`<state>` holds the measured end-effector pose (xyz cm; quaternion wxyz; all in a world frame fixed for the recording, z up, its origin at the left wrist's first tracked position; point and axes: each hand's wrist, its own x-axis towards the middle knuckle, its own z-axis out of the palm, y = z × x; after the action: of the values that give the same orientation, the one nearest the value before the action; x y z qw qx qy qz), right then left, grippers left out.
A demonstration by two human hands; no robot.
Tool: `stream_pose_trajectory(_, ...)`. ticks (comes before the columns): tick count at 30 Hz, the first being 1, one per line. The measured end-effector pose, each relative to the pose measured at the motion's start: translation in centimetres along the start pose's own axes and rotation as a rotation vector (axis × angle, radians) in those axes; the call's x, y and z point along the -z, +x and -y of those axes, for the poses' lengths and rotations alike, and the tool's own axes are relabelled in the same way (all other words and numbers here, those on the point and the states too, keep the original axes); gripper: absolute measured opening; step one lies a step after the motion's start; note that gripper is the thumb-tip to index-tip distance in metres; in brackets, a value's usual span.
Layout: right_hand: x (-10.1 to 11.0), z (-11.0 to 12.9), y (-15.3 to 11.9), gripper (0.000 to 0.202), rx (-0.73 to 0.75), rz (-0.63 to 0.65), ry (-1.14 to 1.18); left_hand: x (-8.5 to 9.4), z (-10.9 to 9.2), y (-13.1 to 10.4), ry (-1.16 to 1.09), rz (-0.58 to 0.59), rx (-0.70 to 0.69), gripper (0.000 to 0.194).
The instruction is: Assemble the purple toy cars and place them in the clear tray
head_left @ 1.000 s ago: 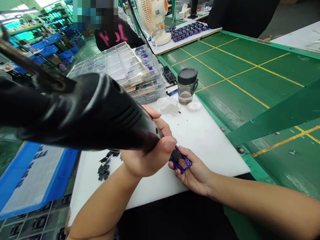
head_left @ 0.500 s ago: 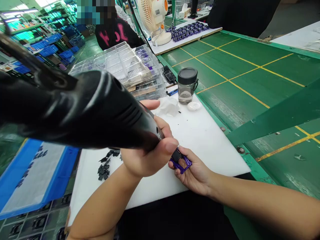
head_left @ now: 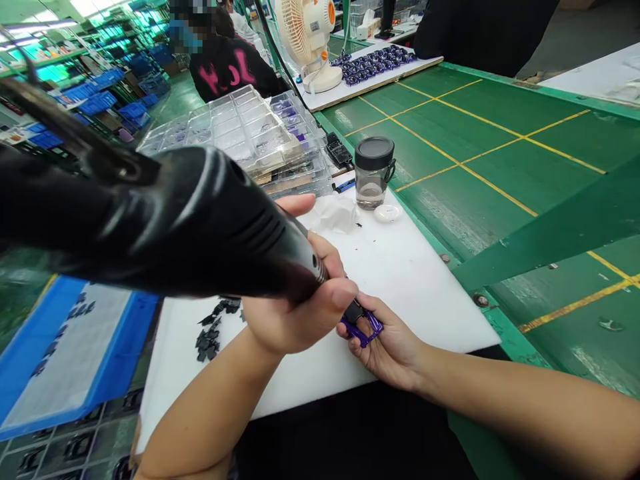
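A large black electric screwdriver (head_left: 240,227) slants across from the left, its body close to the camera. Wrapped around its lower end, my left hand (head_left: 285,320) is closed, with the thumb along the near side. Just beyond that thumb, my right hand (head_left: 395,343) grips a purple plastic frame (head_left: 371,331) with a black part (head_left: 354,311) set in it. The screwdriver's tip and the frame's far end are hidden behind my left hand. Loose black plastic pieces (head_left: 208,341) lie on the white foam sheet (head_left: 425,293) left of my hands.
Clear divided trays (head_left: 240,127) are stacked behind my hands. A lidded cup (head_left: 374,173), a white oval case (head_left: 388,213) and crumpled tissue (head_left: 333,212) stand nearby. A blue bin (head_left: 107,380) is at the left. Farther back are a fan (head_left: 320,73), rows of purple parts (head_left: 380,63) and a person (head_left: 235,63).
Both hands, the screwdriver and the purple frame stay almost where they were. The view shifts very slightly, and the person in the background has moved their head a little to the right.
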<state>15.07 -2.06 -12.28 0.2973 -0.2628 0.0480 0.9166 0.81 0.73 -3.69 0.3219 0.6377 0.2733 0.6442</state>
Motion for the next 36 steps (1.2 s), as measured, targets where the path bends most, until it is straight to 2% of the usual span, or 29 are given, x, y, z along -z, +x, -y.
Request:
stream_pose_trajectory(5, -0.01, 0.01, 0.0, 0.022, -0.007, -0.004, 0.001, 0.06, 0.1, -0.07, 0.002, 0.014, -0.004, 0.053)
stream_pose_trajectory(11, -0.45, 0.16, -0.11, 0.022, -0.003, -0.024, -0.002, -0.02, 0.42, -0.22, 0.07, -0.012, -0.042, 0.039)
stream_pose_trajectory(18, -0.45, 0.25, -0.12, 0.023, 0.001, -0.049, -0.007, 0.0, 0.49, -0.09, 0.086, 0.016, -0.056, 0.03)
stream_pose_trajectory(20, -0.39, 0.22, -0.14, 0.023, 0.005, -0.051, -0.007, 0.08, 0.49, -0.11, 0.106, 0.004, -0.052, 0.033)
stream_pose_trajectory(25, -0.44, 0.13, -0.2, 0.023, 0.006, -0.039, -0.012, 0.23, 0.24, -0.07, 0.083, 0.018, -0.023, 0.055)
stream_pose_trajectory(30, -0.43, 0.16, -0.14, 0.024, -0.001, -0.033, -0.018, 0.09, 0.05, 0.01, 0.053, 0.017, -0.019, 0.056)
stream_pose_trajectory(32, -0.41, 0.16, -0.15, 0.023, 0.0, -0.032, -0.021, 0.06, 0.13, -0.08, 0.08, 0.011, -0.02, 0.054)
stream_pose_trajectory(36, -0.45, 0.08, -0.19, 0.024, 0.0, -0.04, -0.022, 0.13, 0.48, -0.37, 0.189, -0.027, -0.034, 0.037)
